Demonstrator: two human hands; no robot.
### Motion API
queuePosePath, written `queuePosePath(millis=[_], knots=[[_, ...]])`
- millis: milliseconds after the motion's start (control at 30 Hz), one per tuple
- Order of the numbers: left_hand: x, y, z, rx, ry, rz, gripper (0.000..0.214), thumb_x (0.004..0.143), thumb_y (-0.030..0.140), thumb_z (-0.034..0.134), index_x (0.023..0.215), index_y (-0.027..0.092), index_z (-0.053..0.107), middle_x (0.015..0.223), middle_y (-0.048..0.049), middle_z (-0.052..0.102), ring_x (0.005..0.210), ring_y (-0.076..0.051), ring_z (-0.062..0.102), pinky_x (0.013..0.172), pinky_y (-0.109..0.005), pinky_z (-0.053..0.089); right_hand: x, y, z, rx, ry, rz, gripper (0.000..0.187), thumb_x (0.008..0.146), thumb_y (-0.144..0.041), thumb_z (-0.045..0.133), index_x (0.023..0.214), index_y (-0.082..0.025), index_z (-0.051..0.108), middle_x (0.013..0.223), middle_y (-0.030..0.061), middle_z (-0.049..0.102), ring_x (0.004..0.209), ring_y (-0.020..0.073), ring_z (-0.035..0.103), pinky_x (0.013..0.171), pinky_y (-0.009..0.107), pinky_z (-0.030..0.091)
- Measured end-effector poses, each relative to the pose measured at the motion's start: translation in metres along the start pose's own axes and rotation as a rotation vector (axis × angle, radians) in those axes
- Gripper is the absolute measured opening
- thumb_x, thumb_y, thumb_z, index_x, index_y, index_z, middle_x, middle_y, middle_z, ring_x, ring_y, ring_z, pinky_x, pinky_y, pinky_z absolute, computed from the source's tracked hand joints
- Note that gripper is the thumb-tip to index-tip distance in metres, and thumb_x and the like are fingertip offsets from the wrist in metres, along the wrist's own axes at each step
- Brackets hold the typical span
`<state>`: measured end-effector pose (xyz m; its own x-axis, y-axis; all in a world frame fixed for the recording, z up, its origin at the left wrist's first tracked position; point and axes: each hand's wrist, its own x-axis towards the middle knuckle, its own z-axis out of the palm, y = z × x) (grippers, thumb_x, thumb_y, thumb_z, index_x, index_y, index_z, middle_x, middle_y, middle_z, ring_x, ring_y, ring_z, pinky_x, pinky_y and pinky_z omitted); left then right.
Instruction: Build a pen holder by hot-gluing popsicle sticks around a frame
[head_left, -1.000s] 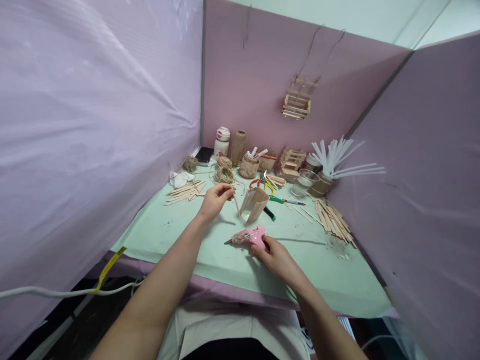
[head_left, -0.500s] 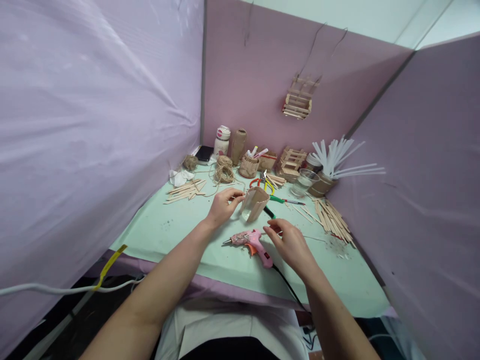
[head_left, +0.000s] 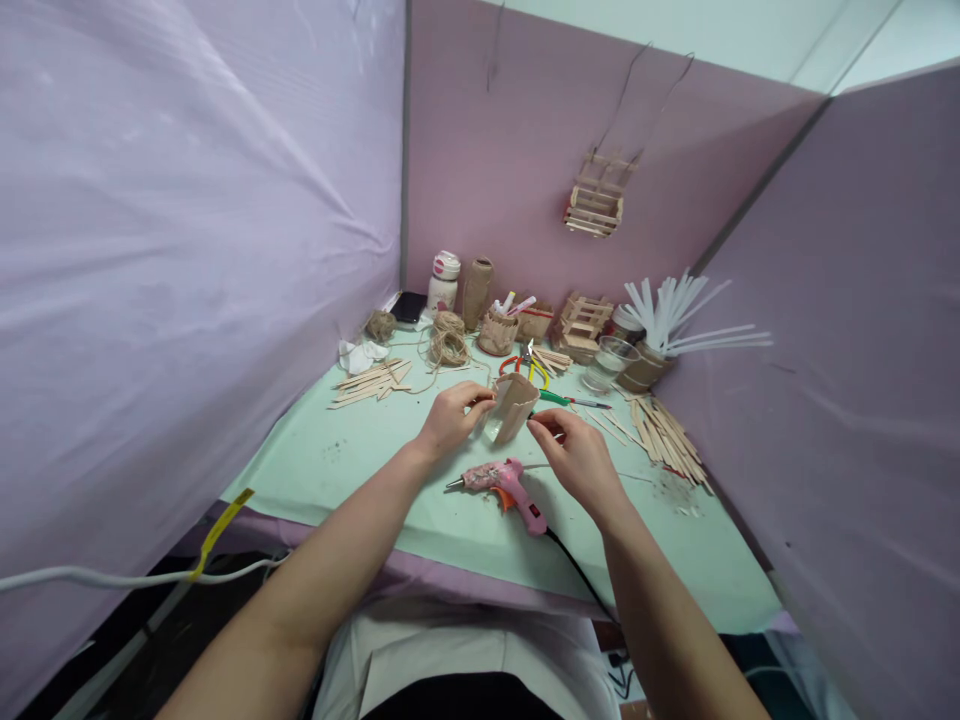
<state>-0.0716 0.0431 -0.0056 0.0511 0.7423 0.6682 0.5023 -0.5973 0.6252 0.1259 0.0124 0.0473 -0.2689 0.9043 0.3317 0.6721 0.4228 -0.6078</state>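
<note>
A small cup clad in wooden sticks [head_left: 513,406] lies tilted on the green table mat [head_left: 360,460]. My left hand [head_left: 454,416] pinches a thin stick against the cup's left side. My right hand [head_left: 574,458] reaches the cup's right side with its fingers curled; whether they grip it I cannot make out. A pink glue gun [head_left: 501,481] lies on the mat just in front of both hands, nozzle pointing left, its black cord trailing off the near edge.
Loose wooden sticks [head_left: 373,381] lie at the left and more sticks [head_left: 666,436] at the right. Twine [head_left: 448,342], red-handled pliers [head_left: 527,365], a clear glass [head_left: 606,363], stick crates [head_left: 582,325] and white strips in a pot [head_left: 675,318] crowd the back. Pink partitions enclose three sides.
My right hand let go of the glue gun and moved up to the cup. My left hand brought its stick right, against the cup.
</note>
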Motion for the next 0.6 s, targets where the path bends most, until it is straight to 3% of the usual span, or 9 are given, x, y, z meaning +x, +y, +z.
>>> queuePosePath(millis=[333,600], knots=[[0.0,-0.002,0.003,0.001,-0.013,0.012,0.011,0.085,0.023,0.058,0.086,0.018,0.068,0.086,-0.0041,0.07,0.08,-0.015,0.063,0.076,-0.027,0.048,0.005,-0.003,0.0,0.007,0.027,-0.059,0.021,0.087,-0.035,0.05,0.083,-0.02,0.065,0.081,0.0034,0.07,0.07,0.0166,0.061,0.068,0.029,0.044],[-0.003,-0.001,0.005,-0.005,-0.013,-0.037,0.013,0.084,0.027,0.059,0.091,0.018,0.065,0.085,-0.004,0.068,0.078,-0.015,0.062,0.073,-0.028,0.049,0.027,-0.007,0.017,-0.135,0.125,-0.247,0.014,0.088,-0.027,0.053,0.084,-0.02,0.065,0.085,0.0044,0.067,0.079,0.0181,0.058,0.074,0.031,0.039]])
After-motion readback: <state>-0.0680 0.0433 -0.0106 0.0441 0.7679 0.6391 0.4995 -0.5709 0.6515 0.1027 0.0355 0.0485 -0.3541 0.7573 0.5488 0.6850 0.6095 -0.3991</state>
